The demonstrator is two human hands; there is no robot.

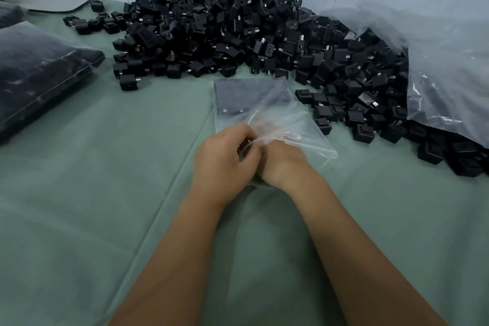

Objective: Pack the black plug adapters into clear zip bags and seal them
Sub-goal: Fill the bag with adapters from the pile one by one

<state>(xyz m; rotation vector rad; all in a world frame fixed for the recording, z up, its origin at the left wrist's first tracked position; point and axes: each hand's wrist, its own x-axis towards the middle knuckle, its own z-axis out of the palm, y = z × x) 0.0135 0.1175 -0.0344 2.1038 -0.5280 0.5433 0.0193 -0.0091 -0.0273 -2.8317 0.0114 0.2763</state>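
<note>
Adapter heap [227, 32] behind zip bag [254, 106], filled bags [39, 71] left, sack [447, 66] right, adapters seemingly inside bag.

The right hand's fingers [260, 124] blur behind the clear zip bag [288, 116], their grip unclear.

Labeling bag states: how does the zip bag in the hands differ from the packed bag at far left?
The zip bag is held at its near end by the left hand and right hand; the packed bag lies untouched. The zip bag looks flat, with dark adapters only at its far end; the packed bag bulges, dark throughout. The zip bag looks smaller. Both are clear plastic on the green cloth.
</note>
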